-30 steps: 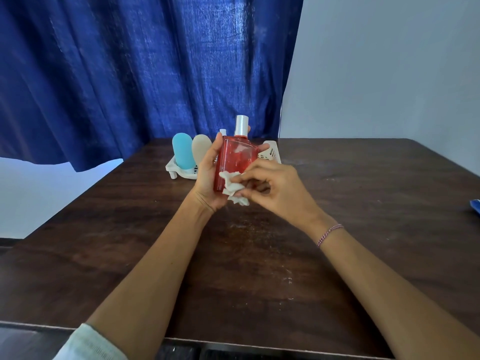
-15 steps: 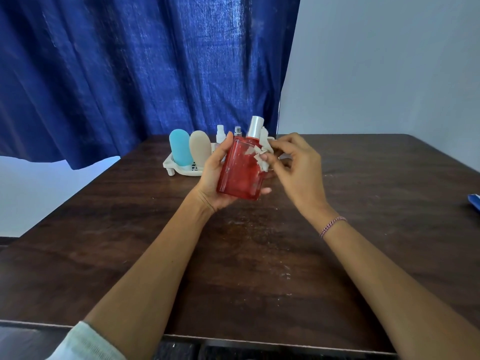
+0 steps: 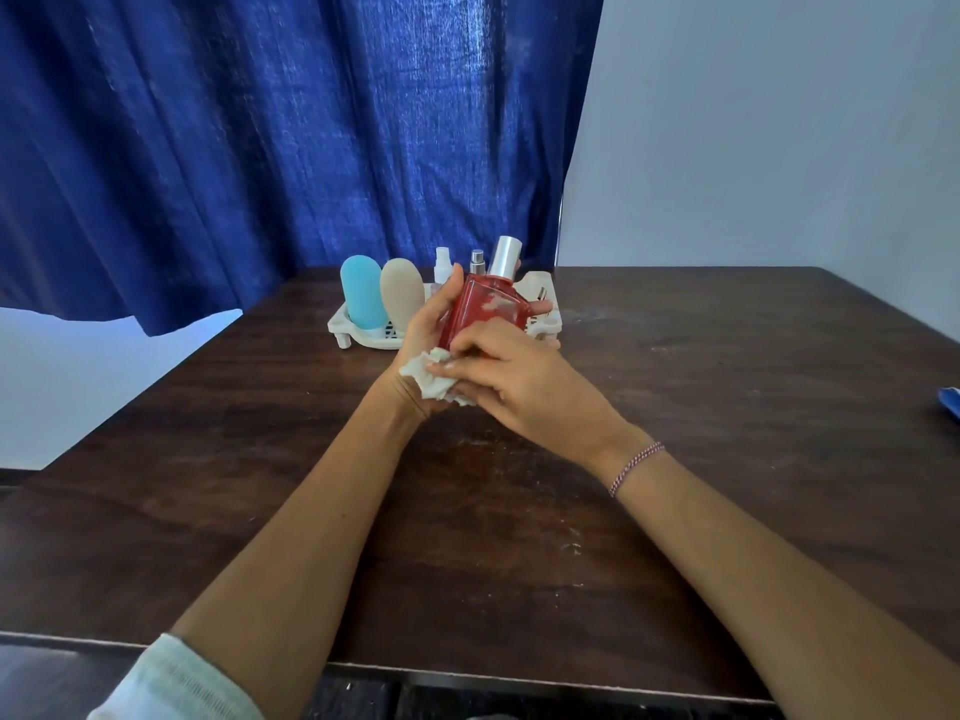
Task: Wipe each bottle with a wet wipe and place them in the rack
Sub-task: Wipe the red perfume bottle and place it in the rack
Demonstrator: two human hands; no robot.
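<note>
- Left hand (image 3: 434, 330) was wrapped around the red bottle (image 3: 485, 314), holding it up just in front of the white rack (image 3: 363, 337), silver cap (image 3: 505, 258) tilted a bit right.
- Right hand (image 3: 519, 387) pinched a crumpled wet wipe (image 3: 431, 376) against the bottle's bottom edge.
- Rack already had a blue bottle (image 3: 362, 292), a beige one (image 3: 401, 296) and two small sprays (image 3: 442, 263).

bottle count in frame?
5. Red bottle held in the left hand; blue bottle, beige bottle, white-capped sprayer and silver-capped sprayer stand in the rack. More may sit hidden behind the red bottle.
</note>
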